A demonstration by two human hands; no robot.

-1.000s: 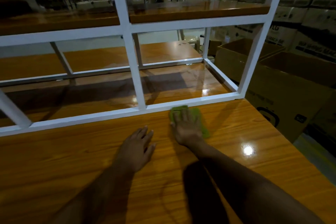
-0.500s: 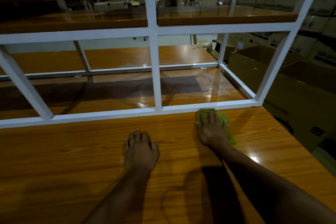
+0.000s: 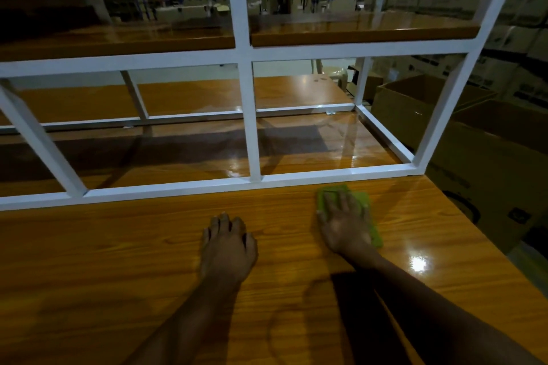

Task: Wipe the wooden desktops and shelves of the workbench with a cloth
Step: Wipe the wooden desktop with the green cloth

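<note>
A glossy wooden desktop (image 3: 118, 275) fills the lower half of the view. My right hand (image 3: 344, 222) lies flat on a green cloth (image 3: 366, 201), pressing it onto the desktop just in front of the white metal frame (image 3: 249, 115). My left hand (image 3: 226, 246) rests palm down on the wood to the left of it, fingers curled under a little, holding nothing. Behind the frame lie a lower wooden shelf (image 3: 296, 151) and an upper wooden shelf (image 3: 355, 29).
Open cardboard boxes (image 3: 489, 157) stand close to the desktop's right edge. Stacked cartons and racks fill the dark background. The frame's bottom rail (image 3: 326, 176) runs across just beyond the cloth. A bright light reflection (image 3: 418, 264) sits near the right edge.
The view has shifted, so both hands sit further right in it. My right hand stays pressed on the cloth by the frame rail, and my left hand's fingers have drawn together.
</note>
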